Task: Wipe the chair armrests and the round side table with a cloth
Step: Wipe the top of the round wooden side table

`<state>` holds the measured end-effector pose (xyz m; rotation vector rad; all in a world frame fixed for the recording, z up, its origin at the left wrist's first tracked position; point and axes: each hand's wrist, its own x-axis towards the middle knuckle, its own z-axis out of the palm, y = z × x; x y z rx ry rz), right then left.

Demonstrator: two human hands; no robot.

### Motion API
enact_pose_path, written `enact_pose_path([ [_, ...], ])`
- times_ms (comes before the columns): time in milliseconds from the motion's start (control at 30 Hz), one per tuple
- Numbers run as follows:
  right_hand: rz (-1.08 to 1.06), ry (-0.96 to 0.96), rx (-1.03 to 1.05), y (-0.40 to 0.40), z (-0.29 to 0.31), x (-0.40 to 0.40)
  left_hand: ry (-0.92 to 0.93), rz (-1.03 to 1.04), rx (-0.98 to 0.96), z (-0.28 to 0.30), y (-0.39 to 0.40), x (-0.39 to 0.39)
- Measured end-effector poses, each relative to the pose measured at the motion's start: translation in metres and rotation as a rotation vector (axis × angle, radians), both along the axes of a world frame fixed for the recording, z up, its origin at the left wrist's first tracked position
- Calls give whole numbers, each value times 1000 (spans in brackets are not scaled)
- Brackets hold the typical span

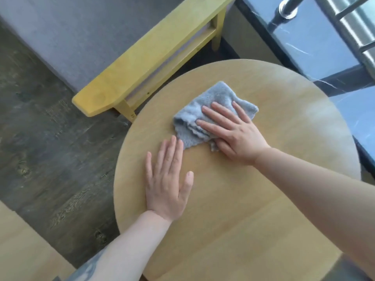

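Both hands are lying flat on the round side table, palms down with the fingers straight. Right hand is pressing the blue-grey cloth against the wood, its fingers spread across the cloth's near half and the heel of the palm resting on the bare top just behind it; nothing is being pinched or curled round. Left hand is resting on the tabletop nearer the person, fingers close together and pointing away, its fingertips sitting just beside the cloth's nearest corner; whether they are touching it is too close to tell, and the hand looks to be steadying the table. Crumpled cloth is lying a little beyond the table's middle, toward the far left of the round top, with its longer side running roughly from the near left to the far right. Wooden chair armrest is stretching diagonally beyond the table's left edge, its near end closest to the left hand and well apart from the cloth. Judging from this, the right hand is the working one, and most of the top toward the right and the near side is lying open to its sweep.
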<state>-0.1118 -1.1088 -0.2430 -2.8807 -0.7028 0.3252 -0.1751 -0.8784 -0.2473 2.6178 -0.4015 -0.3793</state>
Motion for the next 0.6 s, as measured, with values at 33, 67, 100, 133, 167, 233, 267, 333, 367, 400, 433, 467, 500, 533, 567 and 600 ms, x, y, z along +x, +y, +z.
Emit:
enact_pose_path([
  [33,-113,1,-32,-8,0,12,11,-5,25,0,-3,1],
  [67,-318,0,-55,-5,-1,29,19,-4,45,0,-8,3],
  [100,-588,3,-47,7,-1,48,24,12,50,1,-14,5],
  [133,-801,37,-36,27,2,64,30,48,32,1,-21,8],
  [167,-870,69,-13,47,4,73,37,101,-9,2,-29,9],
  [233,-592,95,33,82,1,61,53,222,-119,5,-43,13],
  [267,-345,109,46,86,1,42,59,269,-156,6,-48,14],
  [333,-36,83,64,57,0,6,63,251,-151,7,-52,13],
  [367,15,54,83,31,1,-6,56,172,-109,6,-53,10],
  [400,13,30,70,2,0,-17,44,79,-57,5,-53,6],
  [433,-59,-2,39,-28,-3,-24,33,5,-9,4,-52,3],
  [467,-241,-16,18,-59,-4,-28,30,-32,30,2,-52,1],
  [500,-539,-28,16,-85,-4,-30,30,-40,60,1,-52,1],
  [533,-909,-28,24,-102,-3,-28,27,-35,87,-1,-53,1],
  [567,-1254,-20,31,-105,0,-25,22,-33,108,-1,-56,0],
  [600,-1467,-6,17,-94,1,-25,15,-40,122,-1,-60,-1],
])
